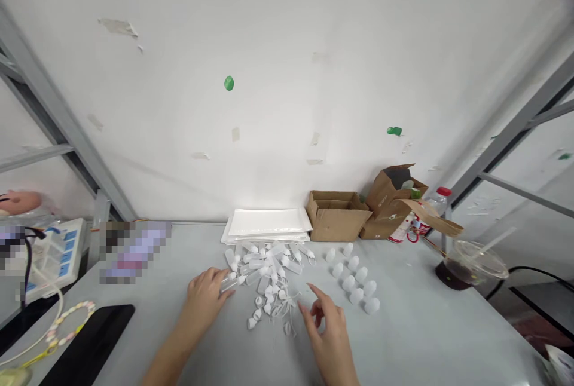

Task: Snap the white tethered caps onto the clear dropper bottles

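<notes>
My left hand (206, 293) is closed around a small clear plastic bottle (231, 282) at the left side of a pile. My right hand (330, 326) is at the pile's lower right, thumb and index finger apart, with nothing seen between them. Several more clear bottles with white tops (255, 265) lie jumbled between and beyond the hands. Nearer me are loose white caps (254, 317) and a tangle of thin white strings (282, 307). To the right, several frosted white bulb-shaped pieces (356, 295) stand in two slanting rows.
Behind the pile lies a stack of white sheets (269, 223), beside an open cardboard box (338, 224). A brown paper bag (381, 210) and a plastic cup of dark drink (457, 269) are at right. A black phone-like slab (94, 338), bead bracelet (67, 338) and power strip (67, 254) are at left.
</notes>
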Available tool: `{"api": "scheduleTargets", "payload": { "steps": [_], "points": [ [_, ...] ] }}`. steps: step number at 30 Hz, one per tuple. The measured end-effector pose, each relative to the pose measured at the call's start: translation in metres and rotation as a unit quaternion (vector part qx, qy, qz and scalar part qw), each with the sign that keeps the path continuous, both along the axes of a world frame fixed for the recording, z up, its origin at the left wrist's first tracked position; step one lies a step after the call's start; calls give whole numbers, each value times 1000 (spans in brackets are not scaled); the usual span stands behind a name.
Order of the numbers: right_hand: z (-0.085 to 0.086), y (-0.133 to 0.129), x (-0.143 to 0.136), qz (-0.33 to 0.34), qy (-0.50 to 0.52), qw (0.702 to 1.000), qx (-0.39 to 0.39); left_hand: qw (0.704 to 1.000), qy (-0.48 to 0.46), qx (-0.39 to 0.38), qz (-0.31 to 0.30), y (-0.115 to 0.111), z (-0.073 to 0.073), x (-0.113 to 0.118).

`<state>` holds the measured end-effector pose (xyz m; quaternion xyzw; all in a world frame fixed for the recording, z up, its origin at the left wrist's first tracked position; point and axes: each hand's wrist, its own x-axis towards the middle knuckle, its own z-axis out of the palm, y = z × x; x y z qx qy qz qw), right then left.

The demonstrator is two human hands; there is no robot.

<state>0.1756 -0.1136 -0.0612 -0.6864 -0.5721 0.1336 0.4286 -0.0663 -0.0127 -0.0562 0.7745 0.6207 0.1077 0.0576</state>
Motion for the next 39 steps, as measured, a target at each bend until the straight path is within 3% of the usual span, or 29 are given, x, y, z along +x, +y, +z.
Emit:
{"api": "scheduleTargets", "payload": {
  "steps": [4,10,15,19,22,26,29,33,39],
  "points": [
    [-1,0,-8,36,13,999,-32,999,-22,-32,21,2,2,-1],
    [-7,-1,-9,36,19,999,-31,996,-42,-47,62,4,1,-6],
    [-11,-1,-9,24,7,1000,-1,999,-34,11,28,-1,7,-10],
    [-3,-1,-11,80,0,997,13,992,-86,80,55,-11,16,-6],
    [5,2,-19,127,78,989,-7,981,-166,78,61,-20,19,4],
    [8,11,-33,146,237,957,-81,970,-230,61,-43,-34,18,25],
    [5,20,-37,127,297,941,-98,961,-237,69,-128,-44,16,38],
    [4,26,-34,110,271,952,-90,951,-227,91,-190,-51,17,45],
    [13,23,-29,113,223,963,-99,941,-204,145,-227,-52,17,44]
  ]
}}
